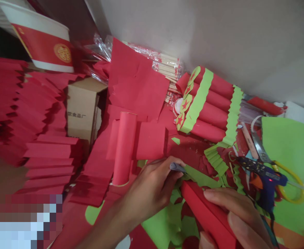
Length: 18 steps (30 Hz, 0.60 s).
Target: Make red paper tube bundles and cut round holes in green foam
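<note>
My left hand (pixel 154 181) is closed, its thumb and fingers pinching a short, slim grey-blue tool (pixel 176 167). Whether this is a pen or a blade handle I cannot tell. To its right, my right hand (pixel 241 214) grips a folded strip of red paper (pixel 206 211), whose far end comes close to my left fingertips. Beneath both hands lie scraps of green paper (pixel 167 221). A rolled red paper tube (pixel 124 148) rests on red paper just beyond my left wrist.
At the back sits a bundle of red tubes (pixel 214 103) with green bands and star-marked ends. A blue glue gun (pixel 268 186) with a lit red light and yellow-handled scissors (pixel 260 148) lie at right. Pleated red paper (pixel 50 162), a cardboard box (pixel 81 107) and a paper cup (pixel 45 41) stand left.
</note>
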Available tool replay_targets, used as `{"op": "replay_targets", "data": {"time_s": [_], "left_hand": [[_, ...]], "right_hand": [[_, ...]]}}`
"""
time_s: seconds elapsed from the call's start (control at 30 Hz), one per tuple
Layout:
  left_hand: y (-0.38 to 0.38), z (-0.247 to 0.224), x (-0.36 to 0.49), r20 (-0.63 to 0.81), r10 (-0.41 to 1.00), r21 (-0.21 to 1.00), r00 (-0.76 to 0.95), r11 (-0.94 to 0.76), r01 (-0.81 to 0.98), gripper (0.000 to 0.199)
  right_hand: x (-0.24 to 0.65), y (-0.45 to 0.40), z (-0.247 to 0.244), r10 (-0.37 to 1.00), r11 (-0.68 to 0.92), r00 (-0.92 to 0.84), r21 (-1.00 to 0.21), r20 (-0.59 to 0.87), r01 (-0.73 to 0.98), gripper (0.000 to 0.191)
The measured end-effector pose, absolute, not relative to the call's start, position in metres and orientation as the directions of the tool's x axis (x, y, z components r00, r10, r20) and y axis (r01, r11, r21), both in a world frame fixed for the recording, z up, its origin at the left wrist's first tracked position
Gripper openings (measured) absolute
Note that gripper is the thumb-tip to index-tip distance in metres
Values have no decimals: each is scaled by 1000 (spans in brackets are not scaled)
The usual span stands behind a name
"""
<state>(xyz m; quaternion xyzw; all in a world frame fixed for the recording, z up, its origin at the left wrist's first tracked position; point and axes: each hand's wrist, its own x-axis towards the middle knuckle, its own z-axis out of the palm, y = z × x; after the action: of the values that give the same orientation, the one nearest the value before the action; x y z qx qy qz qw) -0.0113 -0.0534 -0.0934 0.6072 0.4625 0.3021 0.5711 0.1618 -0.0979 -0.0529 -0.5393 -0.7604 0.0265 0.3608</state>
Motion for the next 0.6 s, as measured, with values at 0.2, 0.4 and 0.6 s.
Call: {"op": "replay_targets", "data": {"time_s": [0.2,0.4,0.6], "left_hand": [[-53,-93,-11,-149,905,974,399,66,215,21],[-55,-95,-14,-153,916,961,371,50,274,18],[-57,-94,-21,-146,927,953,347,37,302,18]], "right_hand": [[161,-98,-52,848,409,-153,-442,507,798,19],[159,-97,-53,846,397,-145,-424,513,814,26],[160,-96,-52,845,423,-155,-462,512,779,34]]}}
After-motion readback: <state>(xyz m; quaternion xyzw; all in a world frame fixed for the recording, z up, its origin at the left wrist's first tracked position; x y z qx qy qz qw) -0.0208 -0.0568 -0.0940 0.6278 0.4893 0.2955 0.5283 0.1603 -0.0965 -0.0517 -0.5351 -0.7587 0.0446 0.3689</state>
